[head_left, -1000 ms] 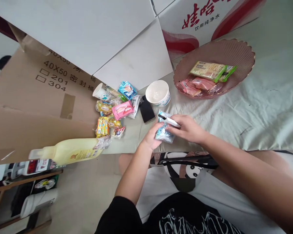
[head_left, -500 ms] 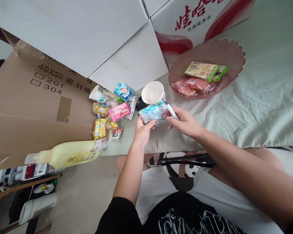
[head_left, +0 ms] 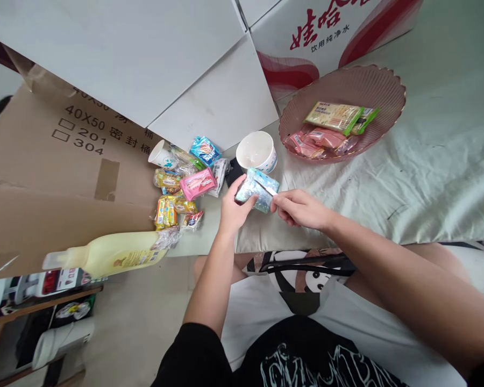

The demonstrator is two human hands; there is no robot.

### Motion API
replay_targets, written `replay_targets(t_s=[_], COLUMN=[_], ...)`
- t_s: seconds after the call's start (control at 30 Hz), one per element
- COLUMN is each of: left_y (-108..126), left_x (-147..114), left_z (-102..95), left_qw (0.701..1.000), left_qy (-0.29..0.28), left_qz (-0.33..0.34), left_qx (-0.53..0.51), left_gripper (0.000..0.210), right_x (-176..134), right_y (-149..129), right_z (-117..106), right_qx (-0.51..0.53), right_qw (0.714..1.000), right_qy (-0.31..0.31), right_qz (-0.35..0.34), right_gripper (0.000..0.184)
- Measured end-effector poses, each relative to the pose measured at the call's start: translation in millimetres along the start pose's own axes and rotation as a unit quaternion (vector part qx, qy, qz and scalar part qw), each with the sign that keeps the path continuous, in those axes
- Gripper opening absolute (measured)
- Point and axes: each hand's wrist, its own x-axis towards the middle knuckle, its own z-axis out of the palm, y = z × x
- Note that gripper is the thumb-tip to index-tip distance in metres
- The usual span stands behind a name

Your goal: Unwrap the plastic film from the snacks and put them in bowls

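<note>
My left hand (head_left: pixel 236 207) grips a small blue plastic-wrapped packet (head_left: pixel 257 189) from its left side, thumb in front. Fingers closed, my right hand (head_left: pixel 300 208) pinches a slim white knife-like tool (head_left: pixel 269 188) whose thin end lies across the packet's face. Most of its handle is hidden in the fingers. Just behind the packet stands a white paper bowl (head_left: pixel 257 151). To the left is a pile of wrapped snacks, with a pink packet (head_left: pixel 198 184) and a blue packet (head_left: pixel 205 151) among them.
A pink ribbed fruit plate (head_left: pixel 371 86) holds several wrapped biscuits at the right. White cartons (head_left: pixel 210 115) stand behind. On the left lie a paper cup (head_left: pixel 161 154) and a yellow bottle (head_left: pixel 121 252), beside a brown cardboard box (head_left: pixel 64 177).
The packet has turned and now faces up more. My right hand has shifted slightly down and brought the white tool's thin end over the packet. My left hand stays on the packet.
</note>
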Motion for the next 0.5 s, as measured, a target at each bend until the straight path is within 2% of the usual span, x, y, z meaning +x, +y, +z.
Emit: replay_targets(t_s=[0.1,0.17,0.27,0.37,0.47,0.5], left_y=[1.4,1.2,-0.9,-5.4,-11.1,-12.6], left_x=[0.2,3.9,10.6,7.1,-9.2,-15.5], left_z=[-2.4,-9.0,-25.2,-36.0,-29.6,-24.1], left_qw=[1.0,0.997,0.978,0.97,0.98,0.98], left_qy=[-0.012,0.025,0.11,0.135,0.092,0.075], left_qz=[0.0,-0.008,-0.014,-0.036,-0.08,-0.097], left_qx=[-0.024,-0.076,-0.178,-0.198,-0.16,-0.154], left_gripper=[0.053,0.06,0.07,0.067,0.055,0.05], right_x=[0.7,0.7,-0.2,-1.8,-3.6,-4.1], right_y=[-0.6,-0.8,-0.6,0.7,3.4,4.7], right_z=[0.5,-2.3,-11.1,-20.1,-24.4,-24.7], right_qx=[-0.047,-0.115,-0.217,-0.356,-0.475,-0.493], right_qw=[0.999,0.993,0.976,0.93,0.859,0.844], right_qy=[-0.011,-0.002,0.015,0.091,0.188,0.21], right_qz=[0.015,0.007,-0.018,-0.012,0.02,0.014], right_gripper=[0.039,0.039,0.042,0.041,0.03,0.03])
